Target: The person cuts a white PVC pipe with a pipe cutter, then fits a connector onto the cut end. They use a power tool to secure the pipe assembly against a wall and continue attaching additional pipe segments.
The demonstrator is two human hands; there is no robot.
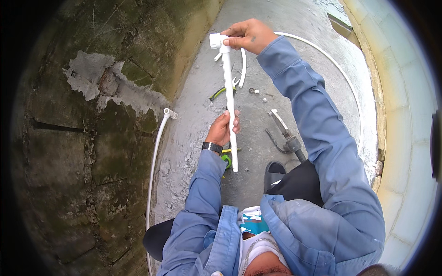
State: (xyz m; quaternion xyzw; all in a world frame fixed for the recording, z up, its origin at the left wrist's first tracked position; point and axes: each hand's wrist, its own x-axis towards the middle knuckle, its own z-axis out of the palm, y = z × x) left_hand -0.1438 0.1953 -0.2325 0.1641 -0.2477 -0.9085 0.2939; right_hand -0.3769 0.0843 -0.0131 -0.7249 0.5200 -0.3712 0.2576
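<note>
A straight white plastic pipe [228, 76] stands almost upright in the picture, with a white elbow-like fitting [215, 41] at its far end. My left hand [221, 129] is wrapped round the lower half of the pipe, a black watch on its wrist. At the far end, my right hand [252, 36] pinches the fitting between thumb and fingers. Beyond the pipe, green-and-black pliers [218, 93] lie on the concrete. A green tape measure [226, 161], partly hidden, lies beside my left wrist.
A mossy block wall [60, 161] with a broken patch rises on the left. Along its foot runs a white pipe [154, 161] ending in a fitting. Another white pipe [338, 66] curves on the right. A grey cylindrical tool [293, 145] and several small pieces lie on the floor.
</note>
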